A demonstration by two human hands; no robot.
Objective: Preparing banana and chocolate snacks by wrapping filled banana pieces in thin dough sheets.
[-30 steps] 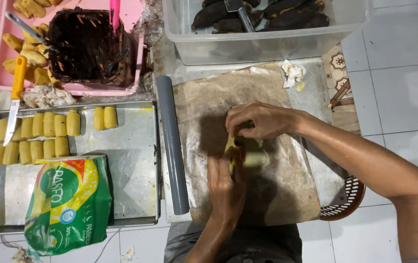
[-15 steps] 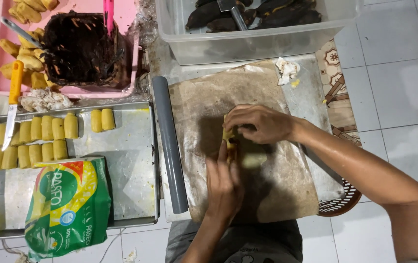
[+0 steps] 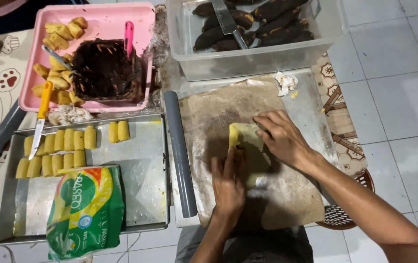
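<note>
Centre of the head view: yellow dough sheet (image 3: 249, 148) lies on a brown paper sheet (image 3: 228, 104) over a metal tray (image 3: 311, 104). Right hand (image 3: 283, 138) rests flat on the dough's right edge, fingers (image 3: 267, 119) slightly spread, not clamped. Left hand (image 3: 228, 182) presses the dough's lower left, fingers (image 3: 227, 160) extended and close together. Grey rolling pin (image 3: 179, 153) lies just left of the paper. Left of frame: baking tray (image 3: 138, 160) with yellow rolled pieces (image 3: 65, 141); green packet (image 3: 86, 209) at lower left.
</note>
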